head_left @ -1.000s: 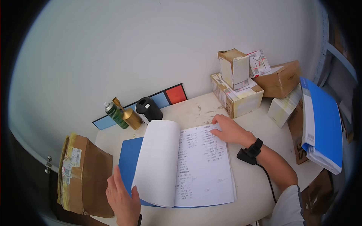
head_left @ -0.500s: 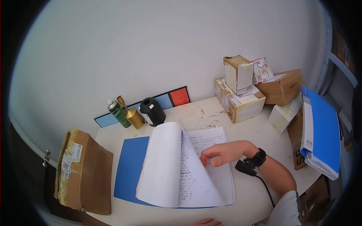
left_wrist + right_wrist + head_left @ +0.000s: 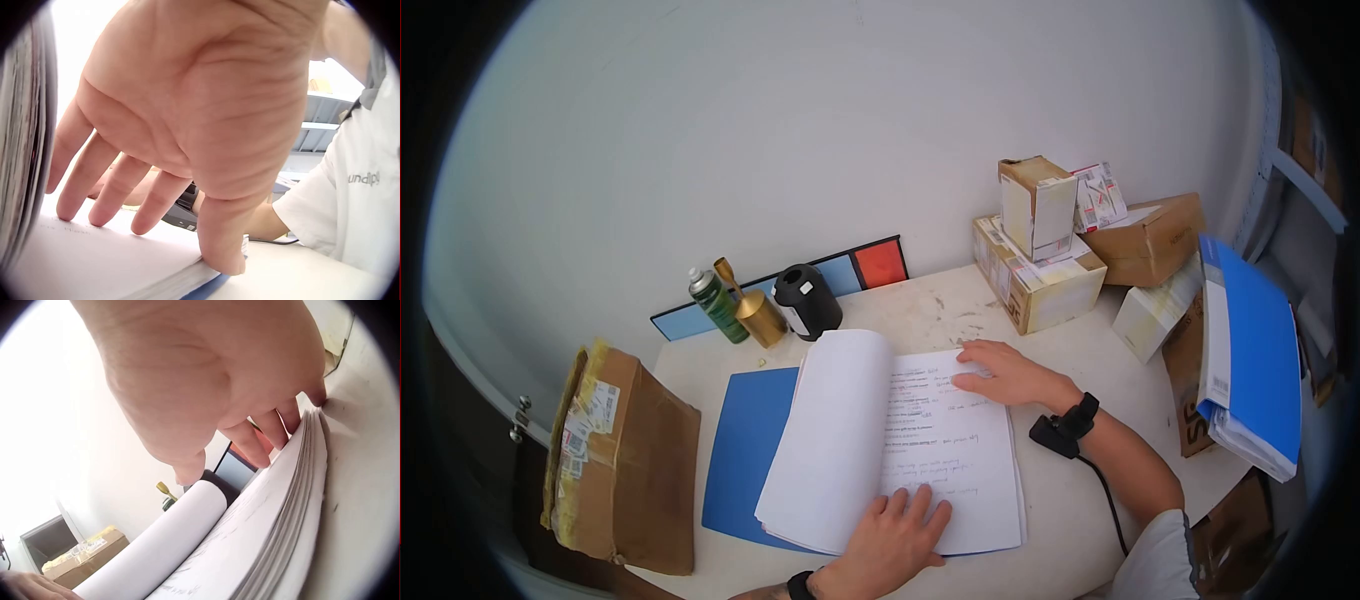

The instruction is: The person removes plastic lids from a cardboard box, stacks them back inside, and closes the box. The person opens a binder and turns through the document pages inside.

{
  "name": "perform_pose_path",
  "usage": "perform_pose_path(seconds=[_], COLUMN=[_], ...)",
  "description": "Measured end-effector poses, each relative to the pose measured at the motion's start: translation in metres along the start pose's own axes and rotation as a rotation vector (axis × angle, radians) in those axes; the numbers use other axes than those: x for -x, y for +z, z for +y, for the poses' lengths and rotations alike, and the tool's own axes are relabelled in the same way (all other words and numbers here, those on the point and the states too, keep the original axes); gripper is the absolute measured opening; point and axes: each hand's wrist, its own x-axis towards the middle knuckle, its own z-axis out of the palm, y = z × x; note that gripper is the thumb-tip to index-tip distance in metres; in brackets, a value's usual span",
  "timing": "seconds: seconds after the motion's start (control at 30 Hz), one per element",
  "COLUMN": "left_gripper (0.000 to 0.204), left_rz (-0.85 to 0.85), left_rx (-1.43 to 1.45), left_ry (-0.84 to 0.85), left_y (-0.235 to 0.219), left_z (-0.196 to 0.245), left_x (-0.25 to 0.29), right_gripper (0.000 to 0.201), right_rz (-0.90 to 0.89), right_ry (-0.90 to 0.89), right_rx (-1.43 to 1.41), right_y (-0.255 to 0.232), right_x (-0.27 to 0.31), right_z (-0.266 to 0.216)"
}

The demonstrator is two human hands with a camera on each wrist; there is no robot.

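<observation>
A thick stack of handwritten pages lies in a blue folder [image 3: 725, 460]. Turned sheets [image 3: 825, 440] curl up on the left, and a written page [image 3: 945, 455] faces up on the right. My left hand [image 3: 887, 545] rests on that page's lower part. In the left wrist view its fingers [image 3: 112, 194] are spread straight with the tips on the paper, and the thumb reaches past the stack's edge. My right hand [image 3: 1020, 378] lies at the page's upper right corner; in the right wrist view its fingertips [image 3: 259, 459] touch the paper near the stack's edge.
Behind the folder stand a green spray can [image 3: 718, 305], a brass-coloured pot [image 3: 760, 318] and a black container [image 3: 805, 300]. A brown carton [image 3: 655, 465] is at the left. Cardboard boxes [image 3: 1060, 295] and an upright blue binder [image 3: 1255, 355] occupy the right. A cable [image 3: 1108, 495] trails from the right wrist.
A page being swept leftward by my right hand has been turned over, showing a different written page. My right hand has returned to the upper right corner; my left hand has come onto the page.
</observation>
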Motion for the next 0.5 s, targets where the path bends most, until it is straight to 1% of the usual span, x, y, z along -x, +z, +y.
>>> perform_pose_path(seconds=[0.03, 0.07, 0.13, 0.17, 0.2, 0.23, 0.27, 0.3, 0.33, 0.37, 0.43, 0.5], left_gripper=[0.075, 0.075, 0.061, 0.061, 0.051, 0.041, 0.041, 0.029, 0.019, 0.019, 0.015, 0.019], left_rz=[-0.037, -0.034, -0.017, -0.018, -0.019, -0.022, -0.027, 0.056, 0.142, 0.141, 0.212, 0.365], left_rx=[0.051, 0.059, 0.094, 0.096, 0.109, 0.122, 0.122, 0.180, 0.239, 0.239, 0.223, 0.223], left_ry=[0.006, -0.001, 0.014, 0.013, 0.037, 0.062, 0.064, 0.018, -0.030, -0.030, -0.207, -0.327], left_y=[0.002, 0.001, -0.003, -0.001, 0.004, 0.005, 0.004, 0.003, 0.000, -0.005, -0.015, -0.021], left_z=[-0.002, -0.005, -0.011, -0.012, -0.014, -0.015, -0.013, -0.010, -0.008, -0.008, -0.011, -0.025], left_x=[0.002, 0.004, 0.004, 0.004, 0.004, 0.003, 0.002, 0.000, -0.001, -0.001, -0.001, 0.012], right_gripper=[0.061, 0.059, 0.056, 0.053, 0.053, 0.050, 0.047, 0.047, 0.044, 0.041, 0.038, 0.036], right_rz=[-0.045, -0.091, -0.084, -0.066, -0.066, -0.026, 0.013, 0.015, 0.083, 0.152, 0.136, 0.125], right_ry=[0.137, 0.276, 0.272, 0.270, 0.271, 0.265, 0.259, 0.261, 0.265, 0.269, 0.268, 0.283], right_rx=[-0.251, -0.500, -0.529, -0.564, -0.567, -0.567, -0.567, -0.569, -0.546, -0.521, -0.510, -0.503], right_y=[-0.015, -0.024, -0.026, -0.026, -0.024, -0.021, -0.018, -0.012, -0.007, -0.003, -0.002, -0.001], right_x=[-0.001, -0.002, -0.001, -0.001, -0.002, -0.003, -0.003, -0.004, -0.005, -0.006, -0.008, -0.004], right_z=[0.001, 0.002, 0.008, 0.010, 0.013, 0.016, 0.019, 0.024, 0.028, 0.032, 0.038, 0.040])
